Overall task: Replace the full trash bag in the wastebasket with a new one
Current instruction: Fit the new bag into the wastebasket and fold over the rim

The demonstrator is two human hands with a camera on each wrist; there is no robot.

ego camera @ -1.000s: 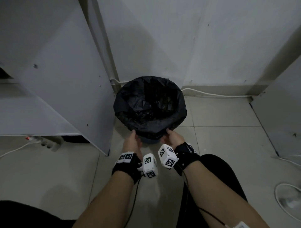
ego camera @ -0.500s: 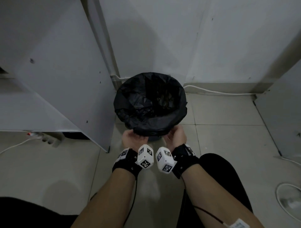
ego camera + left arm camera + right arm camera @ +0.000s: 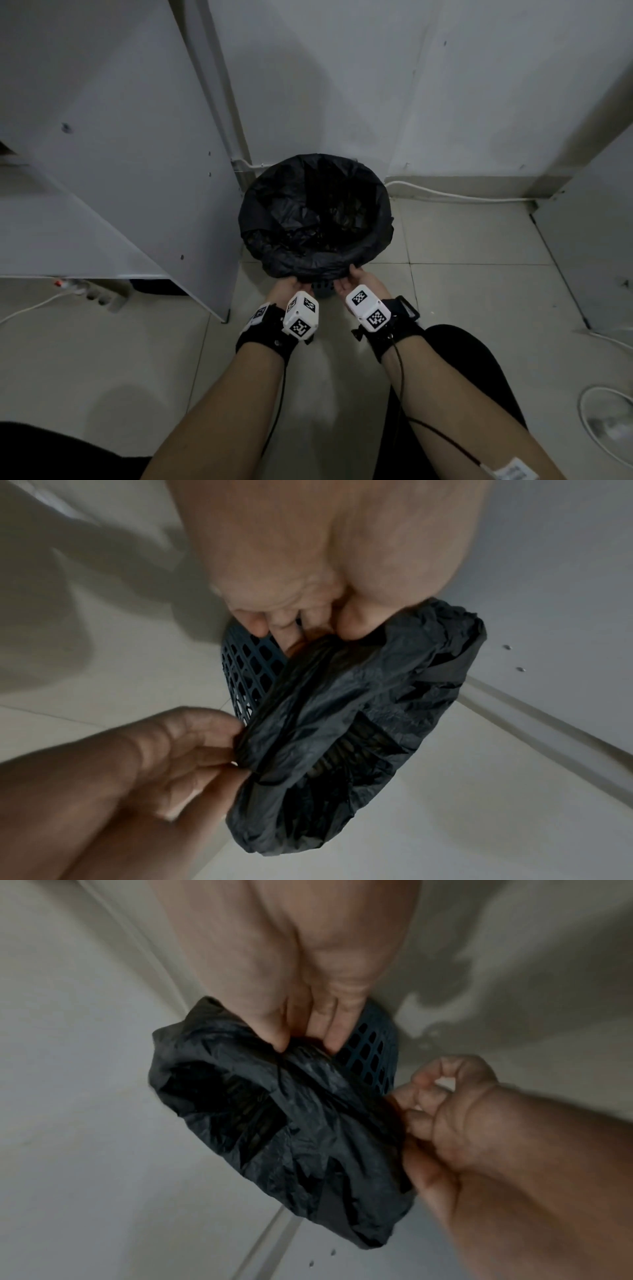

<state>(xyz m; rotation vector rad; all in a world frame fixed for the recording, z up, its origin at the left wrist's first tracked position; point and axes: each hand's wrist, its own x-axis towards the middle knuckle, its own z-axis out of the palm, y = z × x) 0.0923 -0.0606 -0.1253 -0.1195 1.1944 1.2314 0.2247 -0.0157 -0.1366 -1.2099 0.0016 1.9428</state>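
Pinching the folded-over hem of the black trash bag (image 3: 317, 219), both hands work at the near side of the wastebasket (image 3: 246, 666), so the task looks barely begun. The left hand (image 3: 287, 289) has fingers and thumb closed on the rolled plastic at the rim, and the right hand (image 3: 356, 281) takes the same hem just beside it, thumb above and fingertips tucked beneath. Between the two grips the blue lattice wall of the basket shows below the hem.

Beyond the grips the bag is draped over the whole rim, its mouth open, with dark contents deep inside that are too dim to name. The basket stands on the tiled floor (image 3: 479, 308), its far side near the wall (image 3: 445, 102) and a white cable (image 3: 455, 196), with a grey cabinet panel (image 3: 137, 171) close on the left grip's outer side.

As I judge it, everything is left: freeing the hem all round, gathering the mouth, lifting the bag out, then fitting a new liner. No new bag shows anywhere.
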